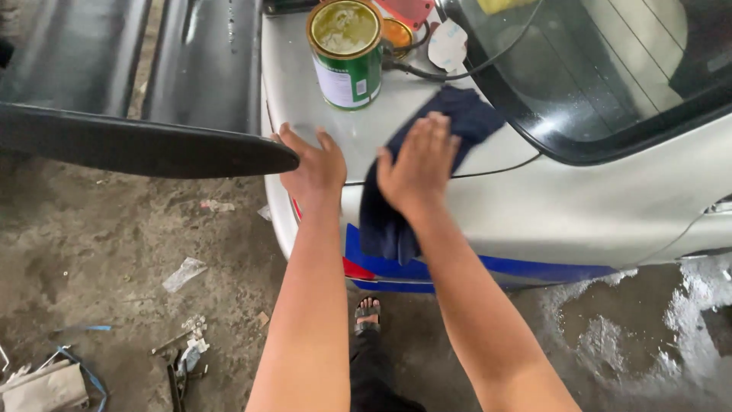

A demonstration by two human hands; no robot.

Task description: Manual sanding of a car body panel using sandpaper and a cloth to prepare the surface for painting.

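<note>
Two hands on one car (579,206): right hand (418,166) on one blue cloth (396,198).

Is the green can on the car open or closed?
Open. The can stands upright on the car with no lid, and a glossy yellowish liquid shows inside.

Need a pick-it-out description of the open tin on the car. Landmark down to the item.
Start at the silver car body filling the right of the head view, and go to its flat top panel beside the dark window. Just beyond the left hand stands a round open tin. It has a green and white side, a gold rim and yellowish contents, and it stands taller than the orange lid behind it.
</note>
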